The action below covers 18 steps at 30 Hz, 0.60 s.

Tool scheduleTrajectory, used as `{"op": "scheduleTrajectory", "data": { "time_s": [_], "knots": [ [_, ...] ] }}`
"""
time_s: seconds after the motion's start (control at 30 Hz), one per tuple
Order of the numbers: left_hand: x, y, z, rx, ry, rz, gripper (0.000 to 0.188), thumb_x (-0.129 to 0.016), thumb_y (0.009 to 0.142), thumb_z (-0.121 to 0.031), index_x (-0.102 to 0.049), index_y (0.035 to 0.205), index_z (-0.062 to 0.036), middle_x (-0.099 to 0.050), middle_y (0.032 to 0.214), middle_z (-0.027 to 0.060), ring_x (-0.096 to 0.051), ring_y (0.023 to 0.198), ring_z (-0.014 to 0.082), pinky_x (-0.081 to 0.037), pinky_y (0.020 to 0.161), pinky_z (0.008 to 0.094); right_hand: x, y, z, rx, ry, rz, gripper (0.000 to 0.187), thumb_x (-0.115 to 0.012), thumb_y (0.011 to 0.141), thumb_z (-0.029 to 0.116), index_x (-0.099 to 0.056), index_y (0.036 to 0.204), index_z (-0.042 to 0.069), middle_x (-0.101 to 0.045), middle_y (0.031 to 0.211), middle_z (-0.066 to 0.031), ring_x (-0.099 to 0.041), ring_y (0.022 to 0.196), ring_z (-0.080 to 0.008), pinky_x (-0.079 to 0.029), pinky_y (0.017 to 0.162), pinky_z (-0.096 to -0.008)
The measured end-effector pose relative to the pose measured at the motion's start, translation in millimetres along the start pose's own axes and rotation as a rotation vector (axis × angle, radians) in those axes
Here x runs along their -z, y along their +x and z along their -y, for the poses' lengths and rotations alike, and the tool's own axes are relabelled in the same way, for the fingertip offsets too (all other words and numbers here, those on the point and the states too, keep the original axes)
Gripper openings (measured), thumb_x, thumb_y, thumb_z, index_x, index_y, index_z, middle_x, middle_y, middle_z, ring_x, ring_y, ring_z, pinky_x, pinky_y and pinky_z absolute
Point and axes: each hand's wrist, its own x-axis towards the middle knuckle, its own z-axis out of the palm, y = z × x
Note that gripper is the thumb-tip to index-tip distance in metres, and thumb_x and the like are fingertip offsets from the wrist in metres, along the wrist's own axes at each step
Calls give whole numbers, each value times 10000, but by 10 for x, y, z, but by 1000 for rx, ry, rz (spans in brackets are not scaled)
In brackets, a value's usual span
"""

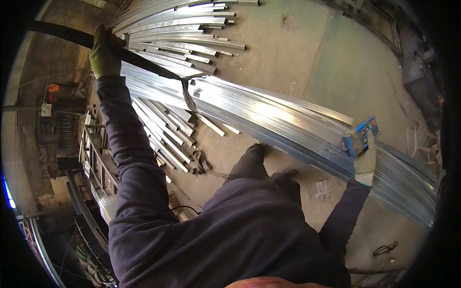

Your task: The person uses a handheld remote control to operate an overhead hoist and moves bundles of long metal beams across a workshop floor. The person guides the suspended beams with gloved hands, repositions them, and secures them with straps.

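My left hand (105, 55), in a yellow-green glove with dark fingers, is raised at the upper left and closed round a black lifting strap (151, 68). The strap runs down to the right and loops round a long bundle of shiny metal profiles (259, 108). On the right, my right hand (366, 162), in a similar glove, is over the other end of the bundle. It grips a blue boxy object (360, 136) with small coloured marks, whose exact kind I cannot make out. The fingers there are partly hidden and blurred.
More metal tubes (192, 30) lie in rows at the upper left, with shorter ones (165, 132) below the bundle. A dark strap (201, 162) lies on the floor beside them. A metal rack (96, 153) stands at the left; a coiled cord (385, 248) lies lower right.
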Motion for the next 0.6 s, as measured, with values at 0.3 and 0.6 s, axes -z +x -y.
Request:
{"op": "scheduleTrajectory", "data": {
  "time_s": [0.3, 0.6],
  "knots": [
    [-215, -982, -338, -535, 307, 664, 406, -422, 1122, -346, -459, 759, -169, -354, 642, -28, -332, 557, 136, -319, 583, 324, 890, -315, 493, 40, -328, -249, 374, -545, 1079, 326, -663, 1204, -6, -756, 991, -121, -752, 877, -247, -606, 716, -344],
    [-802, -1799, -489, -2160, 1898, 145, 307, -557, 1058, -314, -635, 791, -183, -682, 761, -29, -679, 731, 137, -511, 761, 324, 2359, -697, 1008, 218, -700, -358, 462, -674, 1013, 356, -606, 1310, 8, -696, 1143, -130, -709, 928, -227, -602, 742, -355]
  ]
}}
